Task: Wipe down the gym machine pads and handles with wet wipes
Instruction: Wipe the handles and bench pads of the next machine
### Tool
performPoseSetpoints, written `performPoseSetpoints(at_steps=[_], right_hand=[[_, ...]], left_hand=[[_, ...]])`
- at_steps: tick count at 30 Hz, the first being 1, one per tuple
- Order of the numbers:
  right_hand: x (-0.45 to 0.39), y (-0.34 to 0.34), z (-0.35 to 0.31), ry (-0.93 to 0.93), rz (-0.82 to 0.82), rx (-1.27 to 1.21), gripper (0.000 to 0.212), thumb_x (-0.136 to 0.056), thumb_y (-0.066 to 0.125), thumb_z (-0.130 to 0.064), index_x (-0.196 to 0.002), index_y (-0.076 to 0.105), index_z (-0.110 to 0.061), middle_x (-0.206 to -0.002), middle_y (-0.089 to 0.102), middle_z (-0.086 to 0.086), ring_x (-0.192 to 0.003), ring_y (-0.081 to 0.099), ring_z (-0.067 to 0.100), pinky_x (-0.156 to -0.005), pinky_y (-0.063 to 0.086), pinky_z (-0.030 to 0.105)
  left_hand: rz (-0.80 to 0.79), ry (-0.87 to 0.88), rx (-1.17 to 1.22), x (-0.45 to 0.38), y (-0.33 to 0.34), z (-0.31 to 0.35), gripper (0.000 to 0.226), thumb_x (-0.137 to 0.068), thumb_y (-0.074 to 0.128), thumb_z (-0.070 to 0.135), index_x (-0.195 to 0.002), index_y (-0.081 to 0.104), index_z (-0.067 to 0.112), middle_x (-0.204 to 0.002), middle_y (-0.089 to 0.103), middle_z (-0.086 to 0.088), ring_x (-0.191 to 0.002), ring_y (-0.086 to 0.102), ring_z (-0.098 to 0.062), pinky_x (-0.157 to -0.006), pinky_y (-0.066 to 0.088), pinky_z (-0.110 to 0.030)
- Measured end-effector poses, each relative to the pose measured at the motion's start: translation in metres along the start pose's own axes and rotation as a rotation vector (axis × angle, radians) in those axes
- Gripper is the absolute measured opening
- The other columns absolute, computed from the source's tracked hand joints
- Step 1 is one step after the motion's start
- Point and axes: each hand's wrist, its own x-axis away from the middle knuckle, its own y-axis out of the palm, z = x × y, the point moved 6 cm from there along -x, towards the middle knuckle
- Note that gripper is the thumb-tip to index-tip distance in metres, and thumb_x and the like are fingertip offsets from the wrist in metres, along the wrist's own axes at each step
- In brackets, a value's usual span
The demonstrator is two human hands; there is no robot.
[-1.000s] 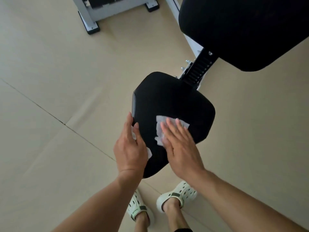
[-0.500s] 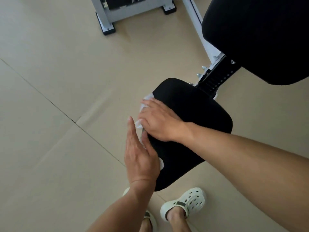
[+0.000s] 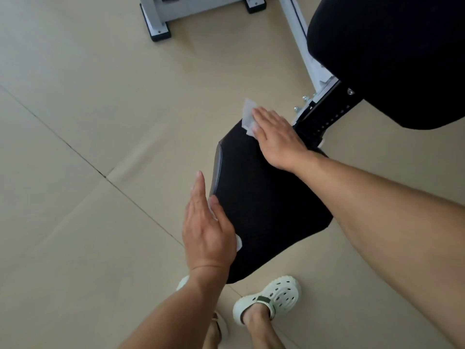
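Wipe (image 3: 248,116) shifted, mostly under right hand (image 3: 274,137)

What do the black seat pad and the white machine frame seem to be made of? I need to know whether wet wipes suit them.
The black seat pad looks like padded vinyl or faux leather: its side edge has a smooth grey sheen, though the top reads matte. The white machine frame seems to be painted or powder-coated metal: straight square tubing with bolts at the joint. Neither can be confirmed by sight alone.
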Motion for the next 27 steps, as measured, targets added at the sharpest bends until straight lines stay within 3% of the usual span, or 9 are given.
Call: performPoseSetpoints(at_steps=[2,4,8,13,16,19,22,27], right_hand=[[0.053,0.011,0.026,0.119,0.047,-0.049,0.057,-0.112,0.012,-0.038,-0.164,0.002,-0.018,-0.172,-0.005,-0.003,-0.157,-0.011,0.012,-0.127,-0.008,0.03],[0.12,0.033,0.021,0.162,0.107,-0.103,0.059,-0.11,0.01,-0.041,-0.164,-0.001,-0.019,-0.171,-0.009,-0.004,-0.155,-0.016,0.011,-0.128,-0.005,0.033],[0.213,0.073,-0.047,-0.034,0.117,-0.114,0.057,-0.111,0.009,-0.04,-0.164,0.004,-0.02,-0.172,-0.005,-0.006,-0.158,-0.007,0.016,-0.128,0.001,0.038],[0.137,0.049,-0.032,-0.125,0.117,-0.018,0.057,-0.111,0.016,-0.039,-0.164,0.003,-0.023,-0.172,-0.004,-0.006,-0.157,-0.012,0.014,-0.129,-0.002,0.038],[0.069,0.023,0.008,0.016,0.061,-0.022,0.057,-0.111,0.012,-0.041,-0.162,-0.007,-0.024,-0.17,-0.015,-0.006,-0.156,-0.018,0.012,-0.128,-0.008,0.036],[0.058,0.009,0.059,0.208,0.066,-0.119,0.058,-0.111,0.01,-0.041,-0.163,-0.005,-0.023,-0.172,-0.011,-0.004,-0.157,-0.012,0.013,-0.126,-0.009,0.031],[0.109,0.019,0.095,0.421,0.177,-0.274,0.057,-0.112,0.016,-0.037,-0.164,0.004,-0.015,-0.172,0.003,0.003,-0.158,0.001,0.017,-0.125,-0.002,0.029],[0.195,0.062,0.064,0.702,0.395,-0.874,0.061,-0.112,0.028,-0.03,-0.163,-0.002,-0.016,-0.172,-0.008,-0.002,-0.157,-0.002,0.009,-0.121,0.002,0.015]], left_hand=[[-0.02,0.005,-0.022,0.0,0.002,0.002,0.049,-0.105,0.034,0.03,-0.153,0.04,0.021,-0.156,0.044,0.004,-0.144,0.038,-0.012,-0.116,0.023,-0.022],[-0.035,0.018,-0.047,0.0,0.003,0.004,0.052,-0.102,0.033,0.036,-0.149,0.047,0.019,-0.155,0.045,0.004,-0.144,0.039,-0.013,-0.118,0.025,-0.026],[-0.05,0.025,-0.079,-0.002,0.005,0.007,0.053,-0.101,0.033,0.038,-0.147,0.05,0.018,-0.155,0.045,0.002,-0.144,0.04,-0.014,-0.117,0.026,-0.027],[-0.033,0.059,-0.112,-0.003,0.004,0.009,0.054,-0.1,0.033,0.039,-0.146,0.051,0.017,-0.153,0.048,0.001,-0.142,0.042,-0.015,-0.115,0.029,-0.03],[-0.033,0.058,-0.14,-0.002,0.004,0.009,0.055,-0.099,0.034,0.041,-0.147,0.051,0.018,-0.154,0.047,0.002,-0.143,0.041,-0.014,-0.115,0.024,-0.023],[-0.042,0.057,-0.155,-0.003,0.004,0.01,0.055,-0.1,0.034,0.04,-0.147,0.05,0.019,-0.154,0.047,0.002,-0.144,0.04,-0.015,-0.114,0.021,-0.022],[-0.043,0.031,-0.175,-0.003,0.005,0.009,0.058,-0.098,0.032,0.043,-0.148,0.049,0.02,-0.155,0.047,0.001,-0.144,0.04,-0.017,-0.117,0.025,-0.028],[-0.07,-0.016,-0.164,-0.002,0.005,0.011,0.048,-0.104,0.041,0.036,-0.15,0.045,0.023,-0.156,0.045,0.004,-0.144,0.04,-0.018,-0.118,0.026,-0.033]])
